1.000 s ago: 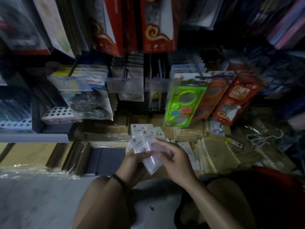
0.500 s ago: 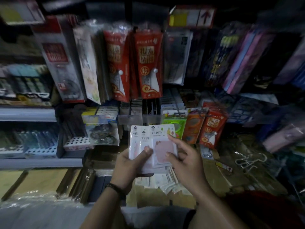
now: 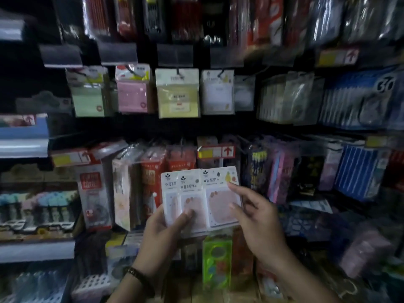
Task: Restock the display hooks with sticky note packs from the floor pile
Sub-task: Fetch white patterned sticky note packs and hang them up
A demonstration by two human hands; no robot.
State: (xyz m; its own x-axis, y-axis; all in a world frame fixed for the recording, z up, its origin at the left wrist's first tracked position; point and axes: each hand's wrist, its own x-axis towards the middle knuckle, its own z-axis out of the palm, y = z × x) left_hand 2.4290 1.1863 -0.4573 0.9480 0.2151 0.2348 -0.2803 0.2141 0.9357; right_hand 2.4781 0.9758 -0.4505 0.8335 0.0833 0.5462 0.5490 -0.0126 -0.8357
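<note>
Sticky note packs (image 3: 220, 206), white cards printed "BE HAPPY" with pinkish pads under clear plastic, were held fanned out in front of the shelving, roughly level with the lower row of hanging goods. At least three showed, overlapping sideways. The left hand (image 3: 161, 235) gripped the fan from below, its thumb pressed flat on the face of the middle pack and its fingers curled behind. The right hand (image 3: 260, 224) was at the fan's right edge, its index fingertip touching the upper corner of the front pack and another fingertip resting on the pad; whether its thumb pinched from behind could not be told. A dark beaded bracelet (image 3: 135, 273) circled the left wrist.

Above, well apart from the hands, a row of display hooks (image 3: 178, 72) carried a green note pack (image 3: 88, 97), a pink note pack (image 3: 132, 92), a yellow note pack (image 3: 177, 95) and a white note pack (image 3: 217, 92), side by side. Just below the hands hung a bright green stencil packet (image 3: 217, 262).
</note>
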